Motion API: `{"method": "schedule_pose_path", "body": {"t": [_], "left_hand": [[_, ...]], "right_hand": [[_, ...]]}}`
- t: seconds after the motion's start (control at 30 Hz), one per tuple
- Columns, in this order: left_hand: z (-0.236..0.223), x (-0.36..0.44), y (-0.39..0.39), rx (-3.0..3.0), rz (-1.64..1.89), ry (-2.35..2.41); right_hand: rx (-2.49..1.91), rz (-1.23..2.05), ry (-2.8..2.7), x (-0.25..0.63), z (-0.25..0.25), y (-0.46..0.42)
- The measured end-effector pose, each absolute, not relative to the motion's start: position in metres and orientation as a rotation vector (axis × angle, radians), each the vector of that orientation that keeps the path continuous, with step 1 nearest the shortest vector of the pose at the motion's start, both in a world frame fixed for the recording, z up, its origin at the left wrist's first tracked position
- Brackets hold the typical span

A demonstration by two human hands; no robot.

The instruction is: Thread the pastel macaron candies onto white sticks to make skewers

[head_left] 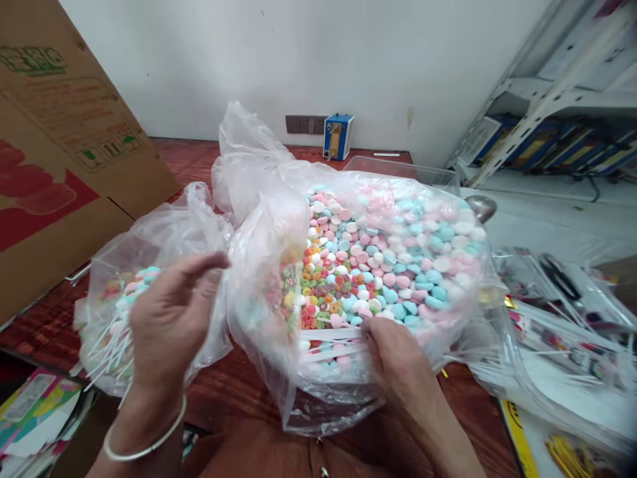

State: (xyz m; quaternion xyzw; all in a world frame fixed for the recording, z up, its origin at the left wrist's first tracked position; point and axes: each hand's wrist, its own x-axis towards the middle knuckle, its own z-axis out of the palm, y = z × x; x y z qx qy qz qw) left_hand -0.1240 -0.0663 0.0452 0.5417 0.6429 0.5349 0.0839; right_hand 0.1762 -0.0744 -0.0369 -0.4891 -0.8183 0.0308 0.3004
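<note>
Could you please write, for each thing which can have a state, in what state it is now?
Left hand: raised, thumb and forefinger apart.
Right hand: fingertips at the white sticks; grip unclear.
Large plastic bag: open, filled with sweets.
Sweets: loose, in a heap.
White sticks: lying across the sweets.
Small plastic bag: crumpled; closed or open, cannot tell.
Blue box: upright, near the wall.
Bracelet: worn on the left wrist.

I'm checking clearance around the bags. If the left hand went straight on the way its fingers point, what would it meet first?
Probably the left side of the large plastic bag of candies; the left hand points toward it, though depth is unclear.
</note>
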Motion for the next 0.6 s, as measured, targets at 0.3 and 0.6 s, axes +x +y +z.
{"method": "schedule_pose_path", "body": {"t": [0.3,0.6], "left_hand": [[0.020,-0.021,-0.046,1.461,1.056,1.180],[0.018,-0.012,-0.041,1.259,1.043,1.076]], "right_hand": [[-1.335,0.297,-1.904,0.180,-0.038,-0.078],[-1.331,0.278,-1.864,0.180,-0.047,-0.075]]}}
